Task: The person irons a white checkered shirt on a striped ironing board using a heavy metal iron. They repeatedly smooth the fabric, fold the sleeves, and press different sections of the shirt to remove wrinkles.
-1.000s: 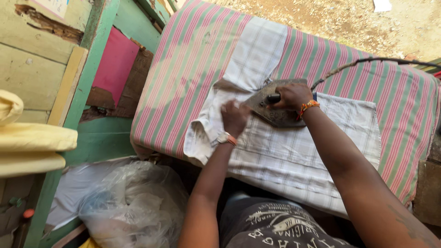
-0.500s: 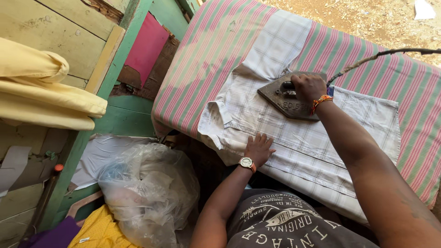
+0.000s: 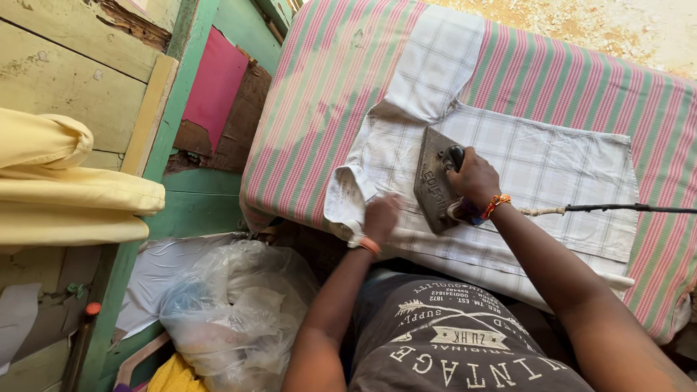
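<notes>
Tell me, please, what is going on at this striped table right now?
A person is ironing a white checked shirt spread flat on a padded table with a pink and green striped cover. The right hand grips the handle of a dark metal iron resting on the shirt, its cord trailing off to the right. The left hand presses the fabric near the collar, beside the iron. A clear plastic bag sits on the floor below.

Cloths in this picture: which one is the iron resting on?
The white checked shirt, spread flat under the iron. The pink-and-green striped cover lies beneath it; the yellow folded cloths sit apart at left.
</notes>
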